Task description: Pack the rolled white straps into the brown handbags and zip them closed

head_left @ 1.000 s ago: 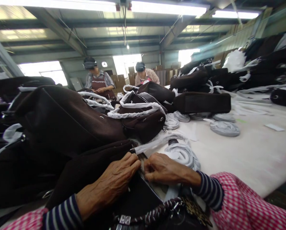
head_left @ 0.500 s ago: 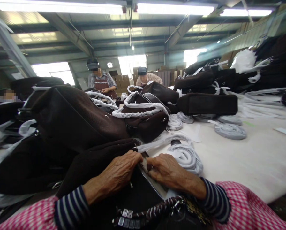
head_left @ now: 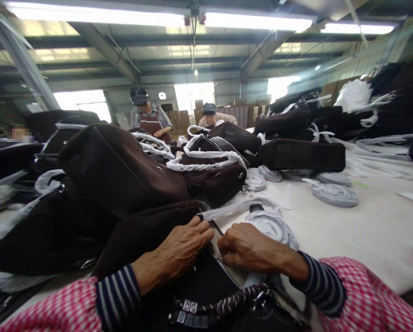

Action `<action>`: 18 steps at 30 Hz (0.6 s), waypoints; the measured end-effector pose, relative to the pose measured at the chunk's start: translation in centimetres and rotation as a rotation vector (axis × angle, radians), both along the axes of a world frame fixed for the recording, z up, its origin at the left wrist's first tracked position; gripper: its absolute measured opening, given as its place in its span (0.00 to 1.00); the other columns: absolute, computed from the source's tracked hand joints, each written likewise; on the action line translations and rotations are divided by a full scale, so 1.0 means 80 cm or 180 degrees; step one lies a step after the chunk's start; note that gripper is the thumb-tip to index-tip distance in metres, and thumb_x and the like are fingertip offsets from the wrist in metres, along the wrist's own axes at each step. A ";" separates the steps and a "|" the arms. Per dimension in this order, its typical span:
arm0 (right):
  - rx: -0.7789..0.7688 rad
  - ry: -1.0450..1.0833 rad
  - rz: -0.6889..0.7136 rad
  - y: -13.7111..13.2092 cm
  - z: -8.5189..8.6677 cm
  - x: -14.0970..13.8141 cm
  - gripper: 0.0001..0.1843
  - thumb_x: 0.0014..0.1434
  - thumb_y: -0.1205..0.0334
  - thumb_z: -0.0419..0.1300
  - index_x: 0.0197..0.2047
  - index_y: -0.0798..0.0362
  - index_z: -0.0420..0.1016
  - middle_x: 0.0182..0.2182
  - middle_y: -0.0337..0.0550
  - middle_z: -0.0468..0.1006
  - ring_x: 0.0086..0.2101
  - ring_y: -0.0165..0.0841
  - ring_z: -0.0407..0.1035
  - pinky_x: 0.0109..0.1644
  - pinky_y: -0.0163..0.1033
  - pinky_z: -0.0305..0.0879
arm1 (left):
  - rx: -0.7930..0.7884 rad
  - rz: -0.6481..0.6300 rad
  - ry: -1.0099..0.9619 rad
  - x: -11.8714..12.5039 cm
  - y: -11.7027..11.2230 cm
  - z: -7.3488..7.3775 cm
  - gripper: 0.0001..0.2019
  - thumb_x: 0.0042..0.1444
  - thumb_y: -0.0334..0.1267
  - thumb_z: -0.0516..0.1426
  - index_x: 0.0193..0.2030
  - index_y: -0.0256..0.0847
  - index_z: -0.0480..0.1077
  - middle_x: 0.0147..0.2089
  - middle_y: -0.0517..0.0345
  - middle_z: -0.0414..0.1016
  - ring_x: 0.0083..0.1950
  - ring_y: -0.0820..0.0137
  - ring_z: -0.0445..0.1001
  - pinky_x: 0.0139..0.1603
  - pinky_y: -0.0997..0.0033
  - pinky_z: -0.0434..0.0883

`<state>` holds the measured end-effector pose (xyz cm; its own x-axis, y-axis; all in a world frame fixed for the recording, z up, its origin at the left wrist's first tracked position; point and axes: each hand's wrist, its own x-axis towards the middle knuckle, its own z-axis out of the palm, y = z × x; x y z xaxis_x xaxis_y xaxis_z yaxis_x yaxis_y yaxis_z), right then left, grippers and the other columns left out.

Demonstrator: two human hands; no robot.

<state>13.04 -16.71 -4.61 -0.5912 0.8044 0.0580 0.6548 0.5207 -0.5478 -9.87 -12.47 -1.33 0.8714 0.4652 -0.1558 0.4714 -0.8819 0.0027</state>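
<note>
A dark brown bag (head_left: pixel 147 230) lies right in front of me on the white table (head_left: pixel 365 230). My left hand (head_left: pixel 179 251) rests on the bag's top edge with its fingers curled over the opening. My right hand (head_left: pixel 250 246) is closed on the other side of the opening, pinching the edge by the zipper (head_left: pixel 223 267). A white wrapped strap (head_left: pixel 234 207) runs out from the bag's corner ring. Both sleeves are pink check over navy stripes.
More brown bags (head_left: pixel 123 170) with white wrapped handles are piled to the left and behind. Coiled white straps (head_left: pixel 334 193) lie on the table. Two people (head_left: pixel 151 120) work at the far end. A braided dark handle (head_left: pixel 227 304) lies near my body.
The view has shifted slightly, so everything sits a bit further right. Both hands stay on the bag's opening with only small finger movement.
</note>
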 end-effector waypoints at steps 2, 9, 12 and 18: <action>-0.0412 0.0302 0.0356 0.003 0.004 0.011 0.03 0.52 0.67 0.63 0.30 0.54 0.79 0.23 0.35 0.72 0.26 0.27 0.63 0.31 0.34 0.49 | -0.0113 0.0085 0.0112 0.003 -0.002 0.000 0.09 0.66 0.33 0.52 0.51 0.43 0.67 0.51 0.53 0.72 0.49 0.62 0.67 0.51 0.64 0.70; -0.0583 0.1496 0.0369 0.021 -0.007 0.015 0.07 0.58 0.66 0.59 0.31 0.57 0.78 0.25 0.36 0.72 0.28 0.28 0.64 0.34 0.33 0.58 | -0.0234 0.0056 -0.0016 -0.001 0.000 -0.004 0.15 0.61 0.31 0.54 0.54 0.43 0.67 0.51 0.53 0.72 0.49 0.60 0.67 0.52 0.62 0.70; -0.0357 0.1732 0.0169 0.034 -0.025 0.002 0.06 0.55 0.70 0.58 0.32 0.56 0.77 0.29 0.37 0.74 0.31 0.30 0.66 0.38 0.34 0.61 | -0.0188 0.0031 0.0019 0.002 0.004 -0.003 0.17 0.59 0.29 0.54 0.55 0.42 0.68 0.50 0.52 0.73 0.49 0.60 0.68 0.54 0.61 0.71; 0.0215 0.1511 0.0018 0.033 -0.050 -0.009 0.13 0.54 0.75 0.55 0.40 0.55 0.77 0.38 0.43 0.78 0.40 0.34 0.70 0.48 0.37 0.64 | -0.0220 -0.0060 -0.0089 0.013 0.004 0.008 0.13 0.60 0.26 0.51 0.46 0.43 0.71 0.48 0.53 0.74 0.51 0.61 0.70 0.61 0.59 0.68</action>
<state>12.30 -14.06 -8.65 -0.4912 0.7864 0.3746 0.3375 0.5683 -0.7505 -8.86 -12.13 -0.68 0.8843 0.4377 -0.1624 0.4536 -0.8879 0.0768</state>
